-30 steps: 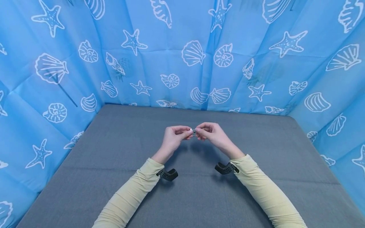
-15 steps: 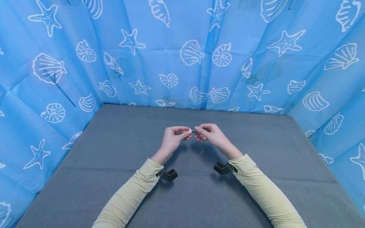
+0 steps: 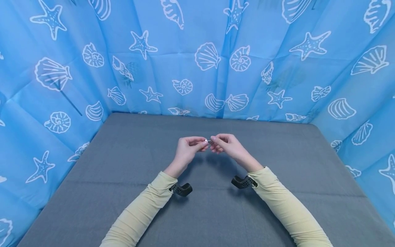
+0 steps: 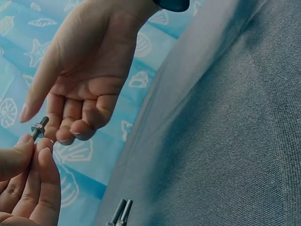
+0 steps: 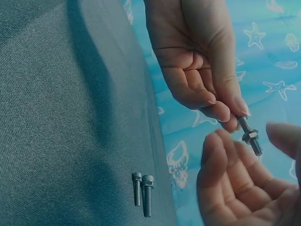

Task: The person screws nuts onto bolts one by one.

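My left hand pinches a small metal bolt between thumb and fingers, above the table. A nut sits partway along its thread, and the free end points toward my right hand. That hand is close around the bolt's free end, its thumb apart from the bolt and its fingers loosely bent. In the right wrist view, two more bolts, a thinner one and a thicker one, lie side by side on the table below. My hands mostly cover these in the head view.
A grey cloth-covered table spreads under both arms. Blue curtains with white shells and starfish stand along its back and sides. Black wrist straps stick out below each sleeve.
The head view has shifted slightly. Both hands stay almost in place, with only small movements of the right fingertips at the bolt's free end.
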Demonstrator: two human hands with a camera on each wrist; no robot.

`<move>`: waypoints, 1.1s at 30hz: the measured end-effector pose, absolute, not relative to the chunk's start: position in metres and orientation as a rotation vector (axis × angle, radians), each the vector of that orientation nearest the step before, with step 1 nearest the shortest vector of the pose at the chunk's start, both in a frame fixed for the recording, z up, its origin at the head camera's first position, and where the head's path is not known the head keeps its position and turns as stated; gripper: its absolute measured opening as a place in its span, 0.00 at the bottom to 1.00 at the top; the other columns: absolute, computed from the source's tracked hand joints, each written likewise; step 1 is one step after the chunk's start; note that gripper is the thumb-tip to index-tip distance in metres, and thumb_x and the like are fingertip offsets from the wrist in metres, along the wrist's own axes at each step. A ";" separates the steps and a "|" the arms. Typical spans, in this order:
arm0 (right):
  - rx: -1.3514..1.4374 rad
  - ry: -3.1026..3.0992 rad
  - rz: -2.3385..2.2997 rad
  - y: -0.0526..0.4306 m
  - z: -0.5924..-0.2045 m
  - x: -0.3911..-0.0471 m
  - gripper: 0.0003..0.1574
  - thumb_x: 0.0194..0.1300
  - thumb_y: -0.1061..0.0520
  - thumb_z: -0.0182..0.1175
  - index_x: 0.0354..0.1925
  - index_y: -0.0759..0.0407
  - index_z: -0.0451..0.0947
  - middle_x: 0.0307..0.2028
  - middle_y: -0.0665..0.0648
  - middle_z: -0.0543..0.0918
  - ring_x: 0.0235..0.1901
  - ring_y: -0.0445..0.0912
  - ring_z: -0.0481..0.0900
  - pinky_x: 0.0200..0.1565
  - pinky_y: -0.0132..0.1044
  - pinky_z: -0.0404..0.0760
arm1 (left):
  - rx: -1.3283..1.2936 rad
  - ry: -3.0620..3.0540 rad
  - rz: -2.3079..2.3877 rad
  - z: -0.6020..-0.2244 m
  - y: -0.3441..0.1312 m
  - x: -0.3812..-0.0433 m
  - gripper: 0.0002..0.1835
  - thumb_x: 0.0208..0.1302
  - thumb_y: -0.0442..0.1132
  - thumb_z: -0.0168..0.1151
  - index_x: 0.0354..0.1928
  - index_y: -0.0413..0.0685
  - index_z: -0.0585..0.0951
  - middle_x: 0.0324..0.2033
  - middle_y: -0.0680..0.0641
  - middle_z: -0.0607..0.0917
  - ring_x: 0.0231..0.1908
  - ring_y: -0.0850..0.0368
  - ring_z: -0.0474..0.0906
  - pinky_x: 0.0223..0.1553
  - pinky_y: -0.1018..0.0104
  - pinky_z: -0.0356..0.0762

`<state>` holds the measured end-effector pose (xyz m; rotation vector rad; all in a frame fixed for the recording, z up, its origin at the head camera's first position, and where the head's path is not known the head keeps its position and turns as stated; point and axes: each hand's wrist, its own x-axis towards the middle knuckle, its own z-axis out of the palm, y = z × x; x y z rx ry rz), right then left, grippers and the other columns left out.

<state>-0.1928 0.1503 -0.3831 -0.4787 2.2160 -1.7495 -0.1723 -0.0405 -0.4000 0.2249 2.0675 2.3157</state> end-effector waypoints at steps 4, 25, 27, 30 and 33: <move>-0.518 2.166 -1.818 0.151 -0.383 -0.193 0.19 0.70 0.59 0.57 0.52 0.72 0.71 0.40 0.67 0.83 0.40 0.55 0.83 0.47 0.59 0.77 | 0.223 2.059 2.323 -0.399 -0.041 -0.172 0.11 0.61 0.32 0.65 0.43 0.30 0.83 0.33 0.40 0.86 0.34 0.52 0.85 0.42 0.52 0.82; -0.503 2.223 -1.771 0.148 -0.386 -0.194 0.15 0.70 0.56 0.58 0.46 0.68 0.76 0.38 0.69 0.82 0.38 0.55 0.82 0.43 0.52 0.81 | 0.214 2.068 2.327 -0.401 -0.043 -0.173 0.12 0.60 0.32 0.66 0.43 0.29 0.82 0.33 0.39 0.86 0.33 0.53 0.85 0.41 0.54 0.82; -0.479 2.232 -1.763 0.148 -0.386 -0.193 0.16 0.71 0.53 0.56 0.45 0.67 0.77 0.37 0.68 0.82 0.37 0.56 0.82 0.42 0.53 0.81 | 0.224 2.063 2.338 -0.402 -0.042 -0.174 0.12 0.60 0.31 0.66 0.43 0.28 0.82 0.33 0.39 0.86 0.32 0.53 0.85 0.40 0.55 0.83; -0.488 2.218 -1.795 0.148 -0.386 -0.193 0.16 0.71 0.54 0.56 0.47 0.67 0.75 0.37 0.67 0.82 0.38 0.58 0.81 0.42 0.54 0.80 | 0.231 2.056 2.352 -0.402 -0.042 -0.174 0.11 0.60 0.30 0.66 0.43 0.28 0.82 0.33 0.38 0.86 0.32 0.53 0.85 0.39 0.58 0.83; -0.531 2.187 -1.839 0.148 -0.386 -0.193 0.15 0.69 0.60 0.58 0.50 0.68 0.73 0.38 0.66 0.83 0.38 0.58 0.82 0.42 0.55 0.80 | 0.236 2.066 2.345 -0.402 -0.043 -0.174 0.11 0.60 0.31 0.66 0.42 0.30 0.83 0.33 0.39 0.86 0.32 0.52 0.85 0.38 0.60 0.83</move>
